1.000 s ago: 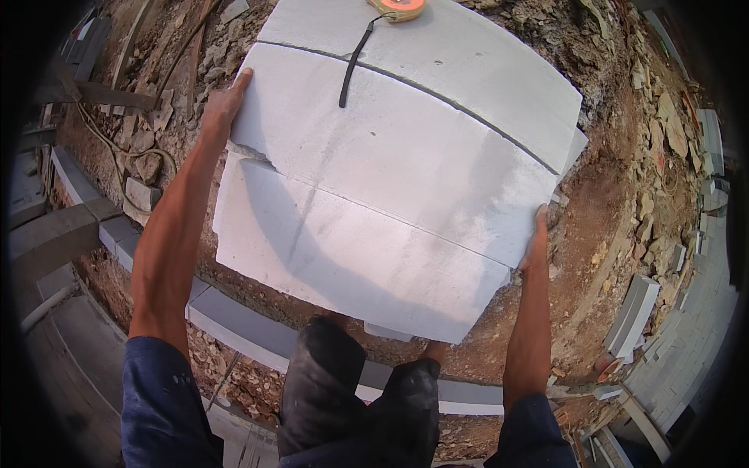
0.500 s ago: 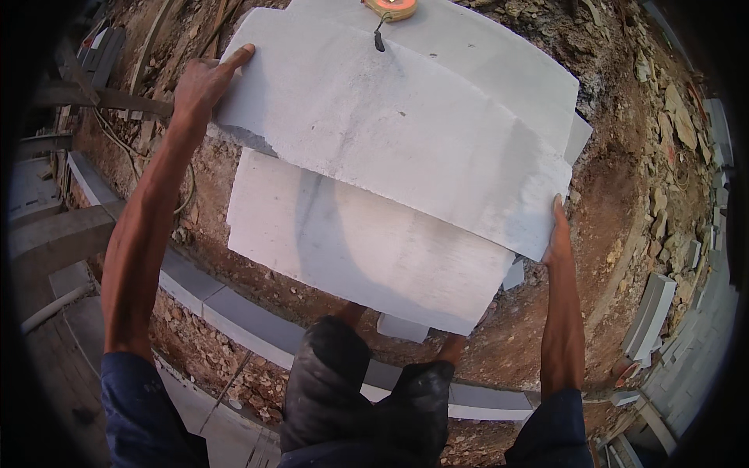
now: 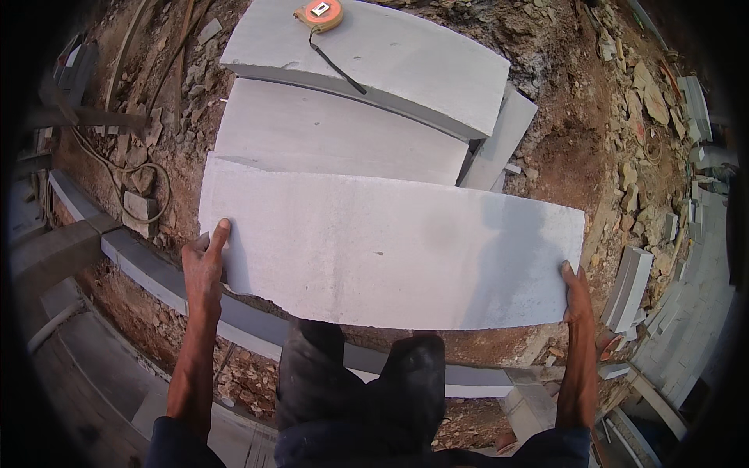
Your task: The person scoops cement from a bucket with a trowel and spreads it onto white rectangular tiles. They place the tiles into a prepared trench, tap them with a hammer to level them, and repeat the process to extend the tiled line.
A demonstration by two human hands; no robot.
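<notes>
A long pale grey stone slab (image 3: 374, 249) spans the space between my hands, in front of my legs. My left hand (image 3: 204, 261) grips its left end, thumb on the upper face and fingers hidden beneath. At the right end my right hand (image 3: 576, 292) holds it the same way, thumb over the edge. The slab's lower left edge looks rough and chipped. Just beyond it lies another slab (image 3: 335, 129), partly covered by the held one. Farther back a thick block (image 3: 406, 54) carries an orange tape measure (image 3: 321, 14) with a dark wrist strap.
A narrower slab (image 3: 503, 132) sticks out right of the stack. Low kerb stones (image 3: 253, 320) run behind my legs. Rubble (image 3: 651, 101) and stacked blocks (image 3: 628, 288) lie at the right; a hose (image 3: 165, 183) curls on the dirt at the left.
Both hands have drawn the slab toward my body and turned it more level across the view. The block under the tape measure and a slab behind now show more fully.
</notes>
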